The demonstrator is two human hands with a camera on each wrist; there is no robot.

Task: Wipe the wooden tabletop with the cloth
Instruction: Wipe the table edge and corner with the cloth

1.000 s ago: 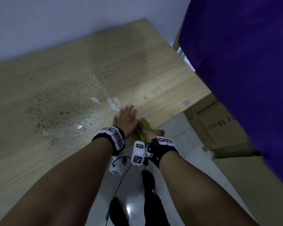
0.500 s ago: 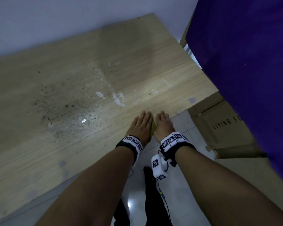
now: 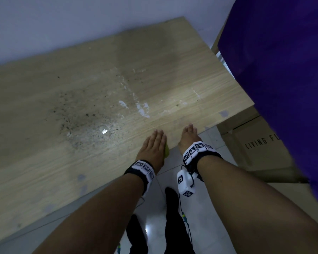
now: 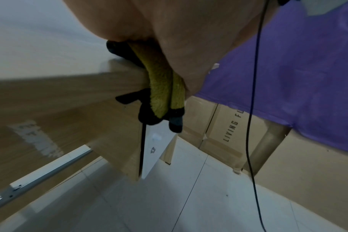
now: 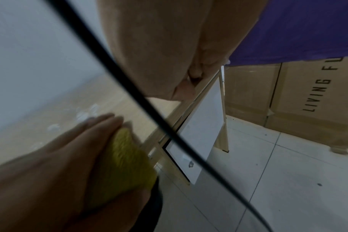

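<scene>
My left hand [image 3: 154,142] lies flat, fingers straight and together, on the near edge of the wooden tabletop [image 3: 77,162]. It presses a yellow-green cloth [image 3: 167,150] that peeks out along its right side. In the left wrist view the cloth [image 4: 161,89], yellow with a black part, hangs down over the table edge under my palm. My right hand [image 3: 190,132] rests on the same edge a short way to the right, clear of the cloth and holding nothing. The right wrist view shows the left hand [image 5: 73,141] on top of the cloth [image 5: 125,157].
A dark speckled dirt patch [image 3: 85,118] and white smears [image 3: 142,109] mark the tabletop beyond my hands. A purple fabric [image 3: 282,70] hangs at the right, with cardboard boxes [image 3: 260,143] below it. White floor tiles [image 3: 200,226] lie under my arms.
My right hand let go of the cloth and moved away to the right. My left hand now covers the cloth alone at the near edge.
</scene>
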